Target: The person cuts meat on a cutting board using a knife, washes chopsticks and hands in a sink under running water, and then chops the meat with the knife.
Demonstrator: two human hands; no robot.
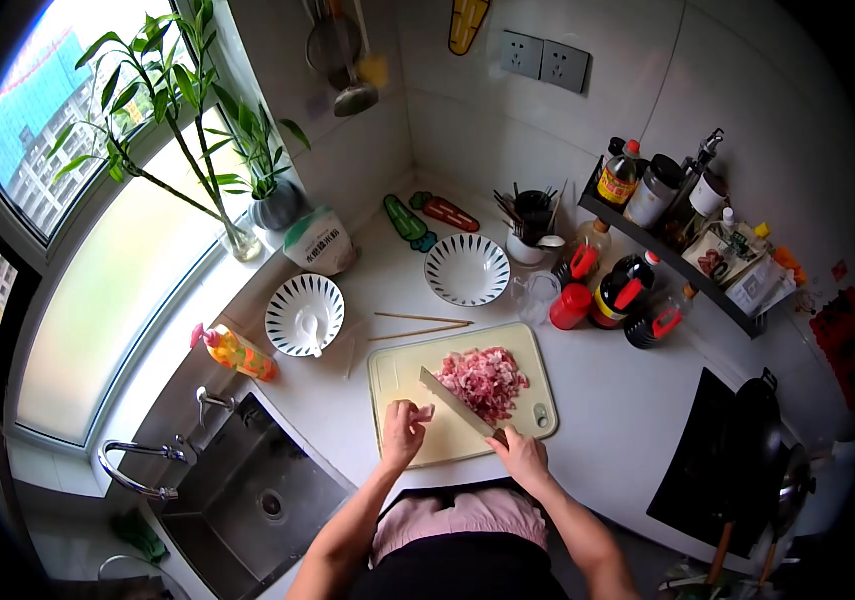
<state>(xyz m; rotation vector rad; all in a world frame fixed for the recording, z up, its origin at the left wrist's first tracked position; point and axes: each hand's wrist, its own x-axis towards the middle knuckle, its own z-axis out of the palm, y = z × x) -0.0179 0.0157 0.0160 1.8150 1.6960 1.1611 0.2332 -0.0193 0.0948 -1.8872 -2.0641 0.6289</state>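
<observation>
A cream cutting board (pixel 397 370) lies on the counter in front of me, with a pile of chopped pink meat (pixel 482 380) on its middle and right part. My right hand (pixel 522 458) is closed round the handle of a knife (pixel 457 402), whose blade points up and left along the pile's left edge. At the board's left side, my left hand (pixel 403 435) pinches a small piece of meat (pixel 424 413) between its fingertips, a little left of the blade.
Beyond the board are chopsticks (pixel 422 330), a striped bowl (pixel 467 270) and another bowl (pixel 304 315) with a spoon. Sauce bottles (pixel 612 290) stand back right. A sink (pixel 257 500) is at left, a black stove (pixel 707 460) at right.
</observation>
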